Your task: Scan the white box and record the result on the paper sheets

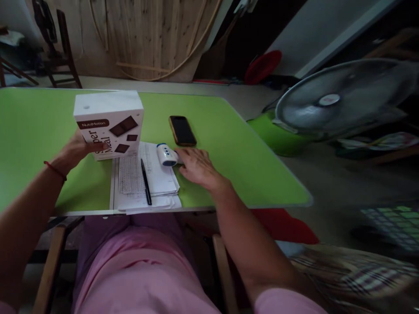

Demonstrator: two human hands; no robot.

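Observation:
My left hand (78, 146) grips a white box (124, 131) printed "NutriMotion" and "Super Meal", with brown bar pictures. Its thumb lies across the printed front, while the other fingers are mostly hidden behind the box. The box stands upright at the left edge of some papers. My right hand (198, 165) is closed around the handle end of a white-and-blue handheld device, which looks like an infrared thermometer (166, 155). Blue buttons and a small dark window show on its head. Below it, a black pen (146, 183) rests on handwritten papers (163, 179).
A smartphone (182, 130) in a brownish case lies beyond my right hand on the green table (245, 161). To the right stands a large fan (327, 100) beside a green bucket (281, 135). Behind the table are a dark chair (62, 56) and a wooden panel (153, 39).

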